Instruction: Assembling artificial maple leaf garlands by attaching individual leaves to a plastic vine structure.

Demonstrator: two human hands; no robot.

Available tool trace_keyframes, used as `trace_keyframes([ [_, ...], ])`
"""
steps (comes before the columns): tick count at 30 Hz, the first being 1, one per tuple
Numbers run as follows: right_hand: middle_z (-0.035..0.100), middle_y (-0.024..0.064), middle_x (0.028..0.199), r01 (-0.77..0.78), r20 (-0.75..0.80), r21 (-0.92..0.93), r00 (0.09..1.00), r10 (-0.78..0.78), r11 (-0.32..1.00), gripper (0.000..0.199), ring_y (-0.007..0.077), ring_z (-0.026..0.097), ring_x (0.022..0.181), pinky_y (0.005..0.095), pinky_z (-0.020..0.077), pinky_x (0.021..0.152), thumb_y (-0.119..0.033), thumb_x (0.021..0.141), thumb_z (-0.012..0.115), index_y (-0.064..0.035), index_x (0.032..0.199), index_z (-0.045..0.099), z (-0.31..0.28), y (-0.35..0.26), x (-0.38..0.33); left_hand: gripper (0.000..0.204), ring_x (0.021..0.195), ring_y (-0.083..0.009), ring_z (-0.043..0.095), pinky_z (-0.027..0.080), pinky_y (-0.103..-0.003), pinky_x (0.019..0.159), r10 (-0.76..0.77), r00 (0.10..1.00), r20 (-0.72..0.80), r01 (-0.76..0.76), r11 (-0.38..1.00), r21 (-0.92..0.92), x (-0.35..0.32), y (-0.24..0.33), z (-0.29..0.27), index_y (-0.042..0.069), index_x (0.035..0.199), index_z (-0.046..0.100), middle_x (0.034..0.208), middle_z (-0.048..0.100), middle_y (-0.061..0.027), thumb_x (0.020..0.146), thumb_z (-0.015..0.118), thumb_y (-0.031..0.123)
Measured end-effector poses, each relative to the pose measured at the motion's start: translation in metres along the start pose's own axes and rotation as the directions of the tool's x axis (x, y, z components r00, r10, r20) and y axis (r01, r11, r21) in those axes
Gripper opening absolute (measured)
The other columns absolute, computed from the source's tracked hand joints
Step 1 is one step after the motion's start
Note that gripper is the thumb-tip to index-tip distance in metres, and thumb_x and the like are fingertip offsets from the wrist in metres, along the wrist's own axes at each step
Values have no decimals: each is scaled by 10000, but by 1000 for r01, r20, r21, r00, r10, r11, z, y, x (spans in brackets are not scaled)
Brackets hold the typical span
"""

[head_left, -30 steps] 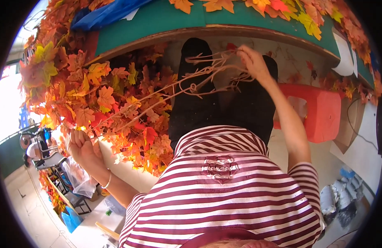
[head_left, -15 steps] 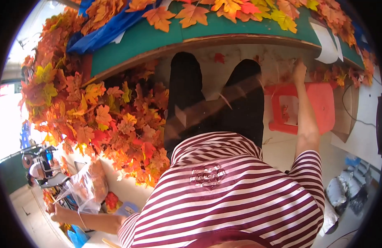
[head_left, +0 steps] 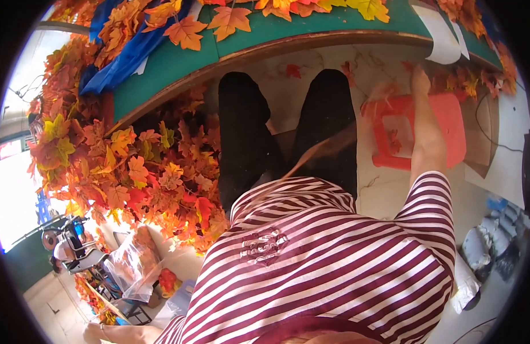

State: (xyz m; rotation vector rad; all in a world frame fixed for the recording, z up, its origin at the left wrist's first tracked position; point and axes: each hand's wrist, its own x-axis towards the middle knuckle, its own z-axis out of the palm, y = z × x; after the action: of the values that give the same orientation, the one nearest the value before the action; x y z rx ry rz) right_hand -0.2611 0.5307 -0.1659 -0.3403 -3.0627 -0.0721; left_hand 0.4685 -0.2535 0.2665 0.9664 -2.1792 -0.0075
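Observation:
My right hand (head_left: 421,83) is raised at the far right, just under the table edge and beyond a red plastic stool (head_left: 454,135). Its fingers look closed, on what appears to be a strand of artificial autumn leaves (head_left: 380,100), smeared by motion. A thin brownish streak of the strand (head_left: 319,150) crosses my lap diagonally. Low at the left edge of the view, my left hand (head_left: 94,333) is partly cut off and its fingers cannot be made out. It is nearest to some leaves and a clear plastic bag (head_left: 133,269).
A large heap of orange and red leaves (head_left: 156,172) stands at the left. Ahead is a green-topped table (head_left: 288,28) with leaves, blue plastic (head_left: 119,69) and white paper (head_left: 436,31). Wheeled equipment (head_left: 76,249) stands at lower left, grey wrapped bundles (head_left: 488,243) at lower right.
My left hand has gone down toward the lower edge. The right hand has shifted slightly, and the blurred strand across my lap has moved. The whole view has shifted a little.

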Motion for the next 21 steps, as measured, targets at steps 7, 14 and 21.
trace_keyframes([
  [7, 628, 178, 1176, -287, 31, 95, 958, 286, 953, 411, 367, 614, 1068, 456, 505, 881, -274, 993, 282, -34, 1177, 561, -34, 12, 12, 176, 822, -201, 608, 465, -347, 827, 66, 978, 196, -61, 998, -31, 3, 49, -6, -62, 914, 630, 900, 625, -119, 755, 582, -7],
  [14, 640, 196, 1128, -363, -95, 202, 917, 388, 909, 410, 374, 615, 1053, 486, 500, 859, -332, 980, 315, -21, 1177, 497, -48, 36, 53, 194, 832, -193, 599, 469, -330, 795, 110, 906, 410, -92, 994, -63, 0, 110, -7, -42, 954, 628, 905, 609, -106, 771, 574, -9],
  [21, 643, 181, 1071, 473, -199, -479, 762, -616, 740, 274, 347, 642, 905, 447, 524, 706, -282, 851, 553, -83, 1013, 651, 108, 0, 90, 215, 841, -184, 589, 473, -313, 764, 214, 788, 578, -94, 969, -230, -6, 166, 47, -22, 994, 626, 910, 593, -93, 788, 566, -12],
])
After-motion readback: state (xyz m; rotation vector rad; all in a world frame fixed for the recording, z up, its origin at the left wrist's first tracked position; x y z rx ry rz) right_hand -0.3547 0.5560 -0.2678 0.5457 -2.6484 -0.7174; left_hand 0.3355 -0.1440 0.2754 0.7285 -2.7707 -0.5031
